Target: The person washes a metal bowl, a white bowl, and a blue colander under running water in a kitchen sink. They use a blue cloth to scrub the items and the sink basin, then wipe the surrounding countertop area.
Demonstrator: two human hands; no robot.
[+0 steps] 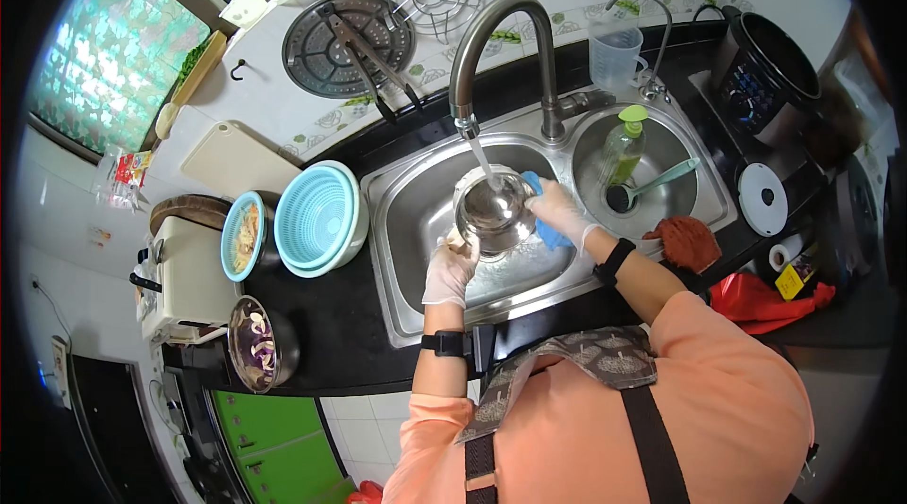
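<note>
Water runs from the gooseneck faucet (pixel 464 114) into a shiny metal bowl (pixel 489 217), tilted over the larger sink basin (pixel 411 249). My left hand (pixel 452 264), in a thin clear glove, grips the bowl's near-left side. On the bowl's right, my gloved right hand (pixel 560 210) holds its rim together with a blue cloth (pixel 551 231), which hangs below the fingers. A pale edge shows behind the bowl's far side; what it belongs to is unclear.
The smaller basin holds a green-topped soap bottle (pixel 623 150) and a scrub brush (pixel 659 179). A brown cloth (pixel 686 243) drapes over its edge. Blue colanders (pixel 317 217), a bowl of shredded food (pixel 244 235) and a metal bowl of purple-white slices (pixel 261 344) stand left.
</note>
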